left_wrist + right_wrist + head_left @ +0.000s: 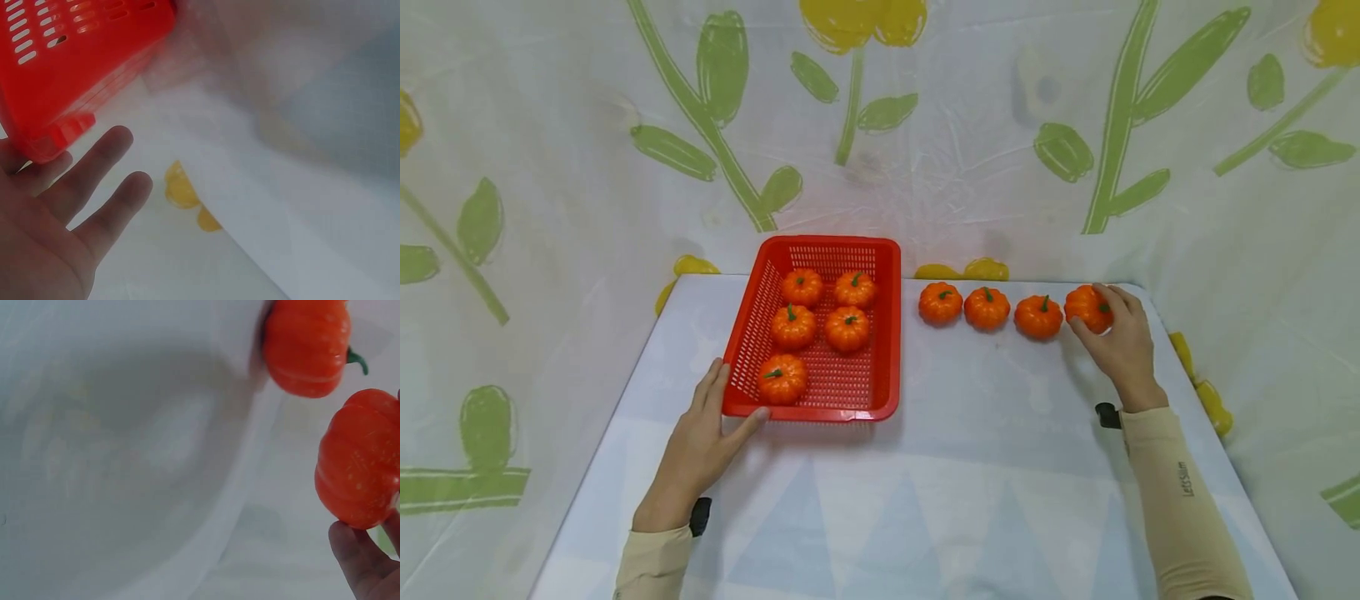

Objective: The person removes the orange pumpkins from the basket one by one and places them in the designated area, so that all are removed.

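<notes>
At the right end of a row of small orange toy pumpkins, my right hand holds one pumpkin between thumb and fingers. In the right wrist view this held pumpkin appears close to the fingertips, with a neighbouring pumpkin apart from it. My left hand rests at the near left corner of a red plastic basket, its fingers extended along the side and the thumb by the front rim. The left wrist view shows those fingers spread and straight. Several pumpkins lie inside the basket.
Three more pumpkins, the leftmost, the middle one and another, stand between the basket and my right hand. The white table has pale blue triangles. A flower-printed curtain surrounds its back and sides.
</notes>
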Available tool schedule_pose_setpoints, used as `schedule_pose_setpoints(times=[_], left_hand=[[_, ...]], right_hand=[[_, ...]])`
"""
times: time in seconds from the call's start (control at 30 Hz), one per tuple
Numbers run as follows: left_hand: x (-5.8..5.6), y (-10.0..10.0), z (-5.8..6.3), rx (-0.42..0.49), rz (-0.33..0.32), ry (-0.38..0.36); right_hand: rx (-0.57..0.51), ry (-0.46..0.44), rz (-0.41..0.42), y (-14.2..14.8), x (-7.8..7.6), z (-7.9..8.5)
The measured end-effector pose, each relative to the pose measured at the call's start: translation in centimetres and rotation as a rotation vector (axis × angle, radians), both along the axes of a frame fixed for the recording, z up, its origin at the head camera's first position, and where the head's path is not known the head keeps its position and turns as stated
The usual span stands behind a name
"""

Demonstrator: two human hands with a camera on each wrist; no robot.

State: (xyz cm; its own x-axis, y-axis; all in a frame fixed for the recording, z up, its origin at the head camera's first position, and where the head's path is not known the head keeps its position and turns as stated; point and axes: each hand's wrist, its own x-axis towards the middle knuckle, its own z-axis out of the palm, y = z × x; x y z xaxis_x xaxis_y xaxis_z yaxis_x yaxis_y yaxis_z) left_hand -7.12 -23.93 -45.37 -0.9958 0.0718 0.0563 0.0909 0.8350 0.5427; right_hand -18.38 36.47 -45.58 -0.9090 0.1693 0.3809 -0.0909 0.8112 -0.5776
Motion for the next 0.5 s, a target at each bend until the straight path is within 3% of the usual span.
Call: schedule_pose_setpoints(times=[0.3,0.5], left_hand=[[0.0,0.0,-0.1,-0.007,0.006,0.001],[0.1,0.0,-0.1,-0.004,0.005,0.003]], right_hand=[[0.023,-0.202,-0.05,1.4,-0.4,-1.2],[0.029,-0.28,-0.052,1.7,-0.7,-2.1]])
